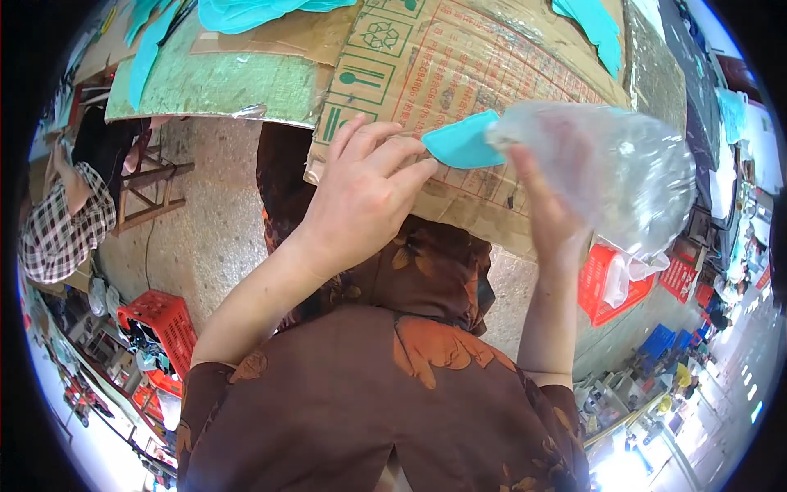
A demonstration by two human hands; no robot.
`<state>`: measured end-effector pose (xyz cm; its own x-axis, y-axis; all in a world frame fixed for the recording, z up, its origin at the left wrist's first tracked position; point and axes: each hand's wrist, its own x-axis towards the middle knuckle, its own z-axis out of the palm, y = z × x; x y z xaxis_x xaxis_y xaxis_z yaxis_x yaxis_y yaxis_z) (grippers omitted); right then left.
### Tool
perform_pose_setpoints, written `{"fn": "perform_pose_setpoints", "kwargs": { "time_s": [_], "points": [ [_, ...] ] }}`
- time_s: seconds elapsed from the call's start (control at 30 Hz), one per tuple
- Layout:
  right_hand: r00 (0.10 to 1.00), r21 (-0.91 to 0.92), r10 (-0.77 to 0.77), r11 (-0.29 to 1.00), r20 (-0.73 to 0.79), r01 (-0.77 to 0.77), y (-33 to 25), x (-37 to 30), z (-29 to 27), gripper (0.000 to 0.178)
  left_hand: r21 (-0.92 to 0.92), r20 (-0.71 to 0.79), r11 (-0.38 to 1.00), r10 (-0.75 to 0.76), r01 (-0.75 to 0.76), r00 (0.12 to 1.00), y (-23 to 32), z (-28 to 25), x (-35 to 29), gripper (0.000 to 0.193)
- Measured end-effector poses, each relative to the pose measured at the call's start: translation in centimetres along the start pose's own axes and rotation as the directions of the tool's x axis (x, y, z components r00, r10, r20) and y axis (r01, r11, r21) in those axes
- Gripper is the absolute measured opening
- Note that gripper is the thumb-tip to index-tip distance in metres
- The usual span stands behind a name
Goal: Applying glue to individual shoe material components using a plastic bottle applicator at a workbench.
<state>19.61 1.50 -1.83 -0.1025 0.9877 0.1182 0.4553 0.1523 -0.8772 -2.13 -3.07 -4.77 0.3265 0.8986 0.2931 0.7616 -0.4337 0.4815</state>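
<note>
A small turquoise curved fabric-like piece [466, 146] lies on the printed brown cardboard [484, 66] in front of me. My left hand [369, 180] rests palm down on the cardboard, fingers bent and apart, the nearest fingertips at the piece's left end. In my right hand [553, 193] is a clear, crumpled plastic bottle [643, 176], tilted so its narrow end meets the piece's right end. The thumb shows in front of the bottle. The other fingers show only faintly through the plastic, which is smeared by motion.
More turquoise pieces [254, 12] lie stacked at the far left of the green tabletop [221, 90], others [597, 37] at the far right. Red crates [611, 287] stand on the floor on both sides. A person in a checked shirt [65, 225] sits at left by a wooden stool [156, 184].
</note>
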Motion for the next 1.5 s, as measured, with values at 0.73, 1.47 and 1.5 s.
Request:
{"fn": "perform_pose_setpoints", "kwargs": {
  "time_s": [0.73,1.47,1.5],
  "points": [
    [0.978,-0.141,-0.207,0.968,0.028,0.209,-1.8,0.6,3.1,0.051,-0.093,-0.205,0.989,-0.136,0.119,0.969,-2.6,-2.1,-2.0,0.021],
    [0.992,-0.121,-0.11,0.987,-0.055,0.103,0.1,-1.7,-0.5,0.052,-0.136,-0.118,0.976,-0.188,0.172,0.975,-2.7,-1.9,-1.7,0.018],
    [0.987,0.017,0.037,0.999,-0.157,-0.034,0.6,-1.8,-1.0,0.054,-0.139,-0.113,0.978,-0.174,0.158,0.978,-2.6,-2.0,-1.7,0.018]
  ]
}}
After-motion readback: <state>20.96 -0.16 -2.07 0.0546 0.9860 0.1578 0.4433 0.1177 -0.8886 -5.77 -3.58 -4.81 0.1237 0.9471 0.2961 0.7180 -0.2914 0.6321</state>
